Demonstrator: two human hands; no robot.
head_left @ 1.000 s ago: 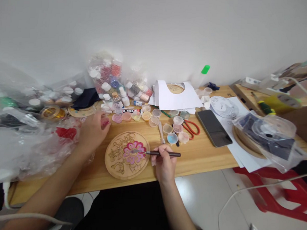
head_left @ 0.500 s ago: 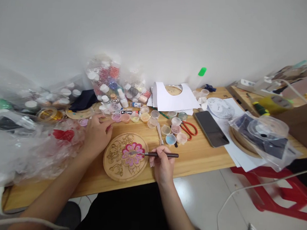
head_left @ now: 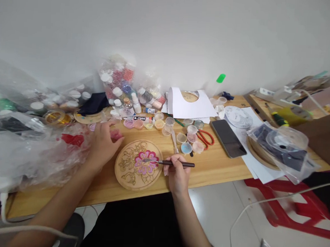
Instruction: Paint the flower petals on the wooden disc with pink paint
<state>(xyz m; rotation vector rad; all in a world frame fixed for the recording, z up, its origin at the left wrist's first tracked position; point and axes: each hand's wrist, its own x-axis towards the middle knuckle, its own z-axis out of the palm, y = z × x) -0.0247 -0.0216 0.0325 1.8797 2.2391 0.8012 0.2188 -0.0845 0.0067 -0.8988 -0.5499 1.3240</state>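
My right hand (head_left: 179, 173) grips the dark handle of a small palette knife (head_left: 179, 163), whose metal blade points left over the flower. Below the blade lies a round wooden board (head_left: 124, 184) with raised gold outlines. Its flower (head_left: 146, 167) is filled with pale pink and has a deep magenta rim; the leaves and smaller shapes are bare wood. Left of the board, the curled fingers and thumb of my left hand (head_left: 102, 144) are around a small pink cup (head_left: 116, 134), partly hidden by the fingers.
Behind the board stand several small cups (head_left: 159, 124), a B-7000 glue tube (head_left: 139, 118) and bagged bottles (head_left: 119, 80). Orange-handled scissors (head_left: 207, 137), a brush (head_left: 174, 141) and a phone (head_left: 228, 138) lie to the right. Crumpled plastic (head_left: 49, 158) covers the left side.
My left hand has turned and lifted slightly, showing more of the pink cup. The knife stays over the flower in my right hand. The whole view has shifted a little.
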